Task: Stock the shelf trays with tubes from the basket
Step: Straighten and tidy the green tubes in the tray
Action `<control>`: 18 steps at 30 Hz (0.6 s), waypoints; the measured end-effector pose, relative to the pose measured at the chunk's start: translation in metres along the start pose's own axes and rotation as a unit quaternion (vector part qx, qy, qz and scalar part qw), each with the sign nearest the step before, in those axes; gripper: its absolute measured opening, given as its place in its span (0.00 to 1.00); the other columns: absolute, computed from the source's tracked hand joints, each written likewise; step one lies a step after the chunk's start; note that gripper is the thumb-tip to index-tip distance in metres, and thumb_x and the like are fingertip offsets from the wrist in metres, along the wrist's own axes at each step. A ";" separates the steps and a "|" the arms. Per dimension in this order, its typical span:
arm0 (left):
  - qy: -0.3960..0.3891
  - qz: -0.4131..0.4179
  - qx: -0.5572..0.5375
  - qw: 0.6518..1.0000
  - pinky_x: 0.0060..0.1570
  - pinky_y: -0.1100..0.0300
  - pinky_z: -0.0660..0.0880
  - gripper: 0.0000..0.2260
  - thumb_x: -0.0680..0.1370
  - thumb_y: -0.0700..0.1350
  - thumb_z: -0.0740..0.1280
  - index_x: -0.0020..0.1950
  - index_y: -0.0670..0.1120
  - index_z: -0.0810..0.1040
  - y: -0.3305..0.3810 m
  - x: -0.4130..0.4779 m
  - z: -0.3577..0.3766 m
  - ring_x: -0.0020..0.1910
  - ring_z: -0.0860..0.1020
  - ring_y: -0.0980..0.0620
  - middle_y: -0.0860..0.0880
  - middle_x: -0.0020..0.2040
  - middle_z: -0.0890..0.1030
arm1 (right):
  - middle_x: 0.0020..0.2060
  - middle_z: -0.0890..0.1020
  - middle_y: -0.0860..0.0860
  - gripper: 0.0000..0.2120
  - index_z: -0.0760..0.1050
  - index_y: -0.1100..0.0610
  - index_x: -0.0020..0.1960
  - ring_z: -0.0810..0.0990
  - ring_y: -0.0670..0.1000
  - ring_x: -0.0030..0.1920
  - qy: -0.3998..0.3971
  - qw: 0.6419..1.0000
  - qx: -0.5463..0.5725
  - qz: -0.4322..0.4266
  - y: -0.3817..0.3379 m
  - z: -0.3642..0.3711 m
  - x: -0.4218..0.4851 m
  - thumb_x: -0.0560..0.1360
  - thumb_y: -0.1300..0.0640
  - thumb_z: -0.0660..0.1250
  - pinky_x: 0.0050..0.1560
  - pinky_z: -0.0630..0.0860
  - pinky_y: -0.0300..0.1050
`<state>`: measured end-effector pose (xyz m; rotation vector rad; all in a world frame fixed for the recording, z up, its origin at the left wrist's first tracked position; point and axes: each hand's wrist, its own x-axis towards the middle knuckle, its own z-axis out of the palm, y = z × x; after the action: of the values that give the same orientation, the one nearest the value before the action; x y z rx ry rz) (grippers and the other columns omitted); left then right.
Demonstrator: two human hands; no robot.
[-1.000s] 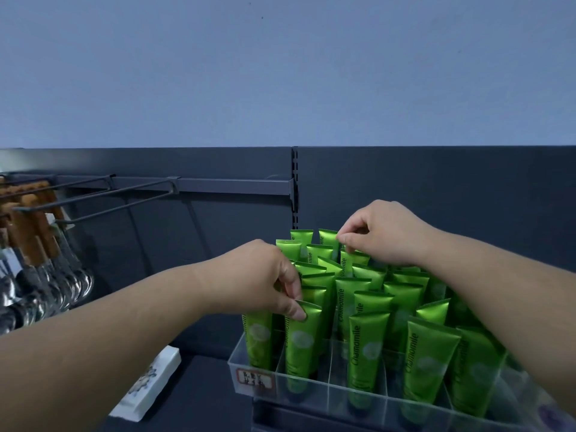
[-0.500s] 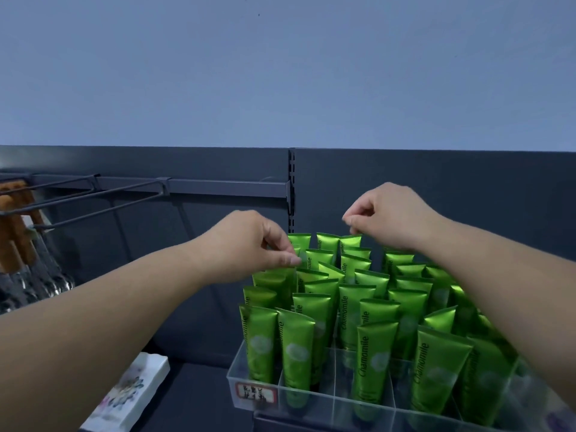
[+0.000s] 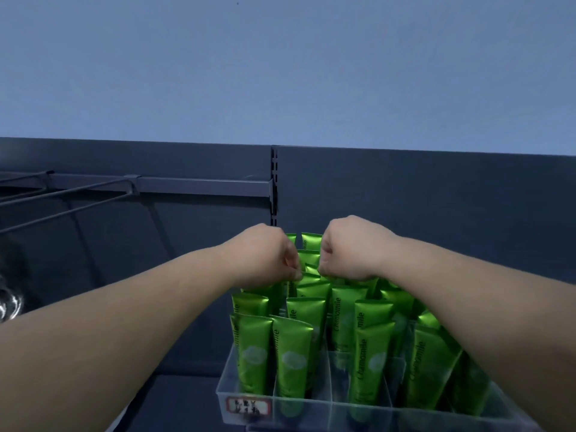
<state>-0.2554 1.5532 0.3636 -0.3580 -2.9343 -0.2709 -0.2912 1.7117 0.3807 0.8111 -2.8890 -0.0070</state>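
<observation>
Several green Chamomile tubes (image 3: 296, 353) stand upright in a clear plastic shelf tray (image 3: 311, 410) with dividers, at the lower middle of the head view. My left hand (image 3: 265, 257) and my right hand (image 3: 349, 247) hover side by side over the back rows, fingers curled down. Each hand pinches the crimped top of a green tube (image 3: 307, 275) in the middle rows; which tube each holds is partly hidden by the knuckles. No basket is in view.
A dark shelf back panel (image 3: 436, 198) rises behind the tray, with a slotted upright (image 3: 274, 182) and a horizontal bar (image 3: 202, 183). Bare wire hooks (image 3: 62, 198) project at left. A red price label (image 3: 248, 406) sits on the tray front.
Both hands have come closer together and dropped onto the tube tops in the middle rows. The view has tilted up, so the hanging items and white box at left have left the frame.
</observation>
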 end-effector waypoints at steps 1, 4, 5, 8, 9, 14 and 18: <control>0.002 0.002 -0.006 1.000 0.44 0.67 0.71 0.06 0.74 0.51 0.71 0.47 0.51 0.84 -0.001 0.000 0.001 0.38 0.75 0.62 0.57 0.38 0.81 | 0.43 0.82 0.48 0.06 0.81 0.53 0.43 0.80 0.52 0.47 0.010 1.000 -0.002 -0.001 0.000 0.000 0.000 0.73 0.54 0.65 0.46 0.80 0.48; 0.011 0.000 -0.024 1.000 0.46 0.67 0.72 0.05 0.74 0.51 0.71 0.47 0.51 0.84 -0.001 -0.001 0.002 0.40 0.77 0.61 0.55 0.42 0.84 | 0.38 0.81 0.45 0.09 0.78 0.52 0.36 0.79 0.51 0.44 0.050 0.998 0.023 -0.005 0.001 -0.008 0.000 0.73 0.55 0.64 0.45 0.79 0.47; 0.018 -0.004 -0.028 0.999 0.46 0.66 0.73 0.05 0.74 0.51 0.71 0.46 0.51 0.84 -0.001 -0.001 0.001 0.40 0.78 0.61 0.55 0.42 0.84 | 0.36 0.81 0.45 0.10 0.77 0.51 0.34 0.79 0.50 0.43 0.070 0.997 0.040 -0.007 0.003 -0.011 -0.001 0.74 0.55 0.64 0.45 0.79 0.47; 0.041 -0.014 -0.037 0.998 0.46 0.67 0.74 0.05 0.75 0.51 0.71 0.46 0.52 0.85 0.000 -0.002 0.000 0.40 0.78 0.61 0.57 0.41 0.83 | 0.36 0.82 0.44 0.11 0.79 0.51 0.35 0.79 0.47 0.40 0.118 0.990 0.068 -0.016 0.007 -0.021 -0.003 0.75 0.55 0.64 0.45 0.80 0.47; 0.045 -0.014 -0.037 0.998 0.45 0.67 0.73 0.05 0.75 0.51 0.70 0.45 0.52 0.85 0.001 -0.002 0.001 0.39 0.77 0.62 0.57 0.41 0.83 | 0.36 0.82 0.45 0.10 0.80 0.52 0.37 0.80 0.47 0.39 0.130 0.989 0.068 -0.019 0.009 -0.022 -0.003 0.75 0.56 0.63 0.45 0.80 0.47; 0.011 -0.010 -0.044 0.999 0.43 0.70 0.73 0.05 0.75 0.51 0.70 0.46 0.52 0.84 0.005 0.000 0.008 0.38 0.76 0.65 0.58 0.42 0.83 | 0.39 0.83 0.45 0.10 0.81 0.55 0.41 0.80 0.47 0.42 0.190 0.979 0.069 -0.026 0.015 -0.031 -0.003 0.76 0.56 0.62 0.48 0.77 0.45; 0.000 -0.012 -0.033 0.999 0.41 0.71 0.72 0.06 0.74 0.52 0.71 0.48 0.53 0.84 0.004 0.005 0.003 0.39 0.77 0.64 0.58 0.43 0.83 | 0.38 0.80 0.43 0.10 0.82 0.55 0.45 0.78 0.47 0.43 0.229 0.970 0.074 -0.028 0.026 -0.047 -0.004 0.77 0.55 0.62 0.45 0.69 0.39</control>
<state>-0.2591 1.5586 0.3620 -0.3321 -2.9373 -0.3720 -0.2943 1.7373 0.4280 0.7944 -2.4506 0.3467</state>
